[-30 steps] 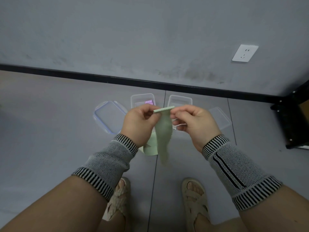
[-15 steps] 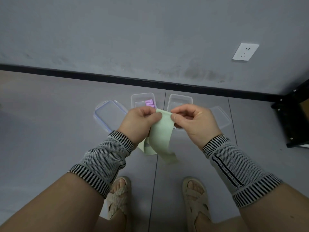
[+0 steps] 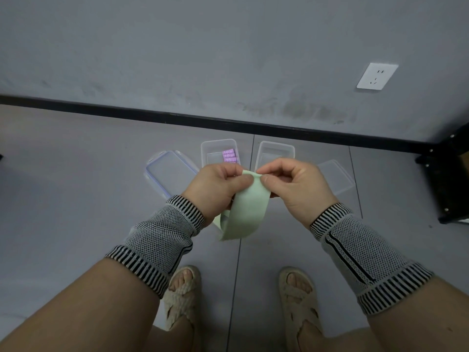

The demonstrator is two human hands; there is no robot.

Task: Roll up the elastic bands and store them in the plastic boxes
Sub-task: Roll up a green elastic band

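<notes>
Above the grey floor (image 3: pixel 76 199), left hand (image 3: pixel 215 189) and right hand (image 3: pixel 297 189) pinch the green band (image 3: pixel 247 212).

Pale green elastic band (image 3: pixel 250 207) hangs looped above two clear boxes (image 3: pixel 275 152).

Matt, smooth pale-green elastic band (image 3: pixel 250 207); clear glossy plastic boxes (image 3: pixel 275 153); knitted mesh cloth wrist sleeves (image 3: pixel 162 241); woven sandals (image 3: pixel 181 295).

Grey floor (image 3: pixel 76 199) carries two boxes (image 3: pixel 275 151), two lids (image 3: pixel 170 171).
</notes>
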